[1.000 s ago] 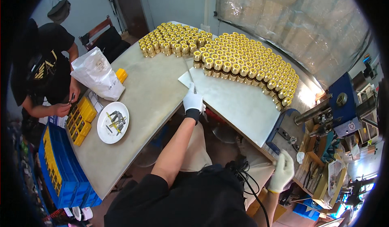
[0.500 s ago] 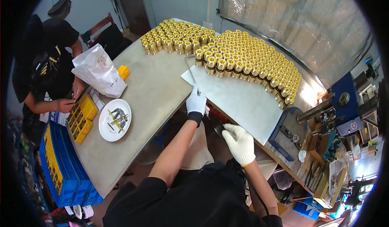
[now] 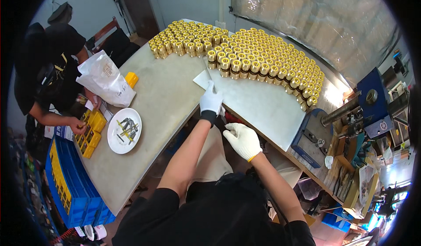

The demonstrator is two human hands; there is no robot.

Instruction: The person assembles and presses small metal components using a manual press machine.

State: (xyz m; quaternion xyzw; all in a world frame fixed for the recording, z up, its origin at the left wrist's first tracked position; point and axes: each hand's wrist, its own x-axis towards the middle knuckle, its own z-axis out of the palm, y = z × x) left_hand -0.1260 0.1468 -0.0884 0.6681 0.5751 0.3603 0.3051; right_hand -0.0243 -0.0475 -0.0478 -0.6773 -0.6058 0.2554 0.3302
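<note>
My left hand (image 3: 211, 102), in a white glove with a dark cuff, is at the edge where the table meets a pale board (image 3: 258, 107). Its fingers close around the near end of a thin grey metal bar (image 3: 207, 70), which points away toward the brass fittings (image 3: 263, 61). Over my lap, in front of the board's edge, is my right hand (image 3: 242, 140), in a cream knitted glove with a yellow hem. Its thumb and forefinger stand slightly apart with nothing seen between them; the palm side is hidden. The fittings stand upright in dense rows.
A white plate (image 3: 109, 134) of small metal and yellow pieces lies left, beside a white bag (image 3: 107, 79) and yellow bins (image 3: 90, 144). Blue crates (image 3: 81, 197) stand nearer. Another person (image 3: 52, 75) works at far left. A blue machine (image 3: 372, 101) stands right.
My right hand has moved left, toward my left hand; a greyish piece seen by its fingertips before no longer shows. My left hand stays on the bar. The other person's hands have moved apart.
</note>
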